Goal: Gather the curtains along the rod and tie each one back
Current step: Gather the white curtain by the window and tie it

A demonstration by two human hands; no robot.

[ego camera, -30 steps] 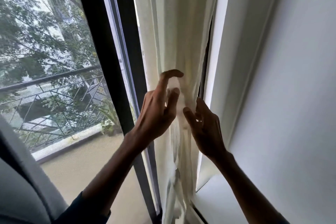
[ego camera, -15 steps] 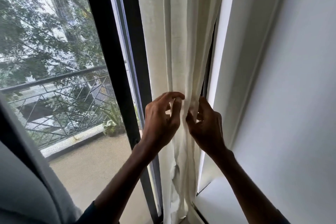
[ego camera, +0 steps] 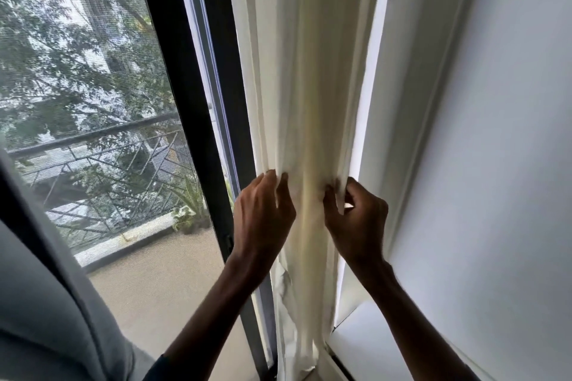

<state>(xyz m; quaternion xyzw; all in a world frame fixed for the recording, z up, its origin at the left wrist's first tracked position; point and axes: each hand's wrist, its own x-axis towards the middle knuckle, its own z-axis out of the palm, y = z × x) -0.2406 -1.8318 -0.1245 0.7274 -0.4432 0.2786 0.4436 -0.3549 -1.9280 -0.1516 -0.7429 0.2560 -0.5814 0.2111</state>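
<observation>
Beside the dark window frame (ego camera: 198, 102), the cream curtain (ego camera: 306, 86) hangs bunched against the white wall (ego camera: 495, 164). My left hand (ego camera: 263, 219) and right hand (ego camera: 356, 223) pinch its sides; a loosened pinch could let the folds spread.

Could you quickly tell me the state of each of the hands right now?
Left hand: grips the cream curtain.
Right hand: grips the same curtain.

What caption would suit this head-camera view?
Left hand and right hand pinch the gathered cream curtain beside a dark window frame.
</observation>
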